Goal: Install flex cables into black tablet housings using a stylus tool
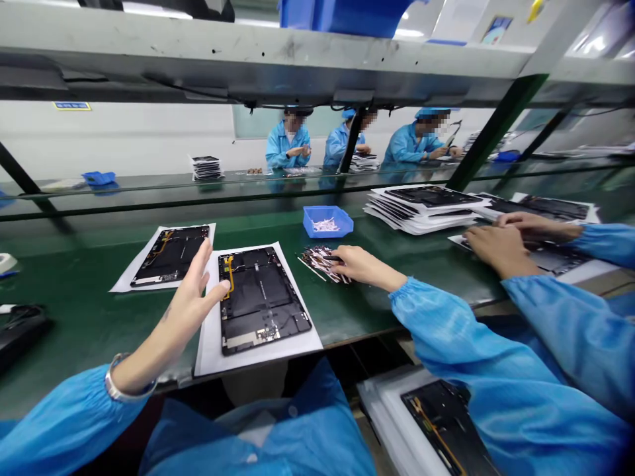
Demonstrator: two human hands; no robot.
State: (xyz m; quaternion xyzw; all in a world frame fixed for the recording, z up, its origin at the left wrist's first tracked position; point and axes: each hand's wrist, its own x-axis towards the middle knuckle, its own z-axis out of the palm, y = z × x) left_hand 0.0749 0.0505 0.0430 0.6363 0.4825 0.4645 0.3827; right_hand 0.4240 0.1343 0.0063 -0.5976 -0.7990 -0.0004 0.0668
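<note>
Tablet back housing (260,311), black with a yellow flex cable (229,274), lies flat on a white sheet (208,350) at the edge of the green counter (69,330). The left hand (191,297) is open, fingers spread, its thumb over the housing's upper left edge. The right hand's (367,268) fingertips (337,260) rest on a pile of dark strips (320,263); whether they grip, I cannot tell. Beyond sit another housing (171,254), a blue tray (327,221) of white pieces and a stacked pile of sheets (421,208), while a co-worker's hands (501,248) work further right.
</note>
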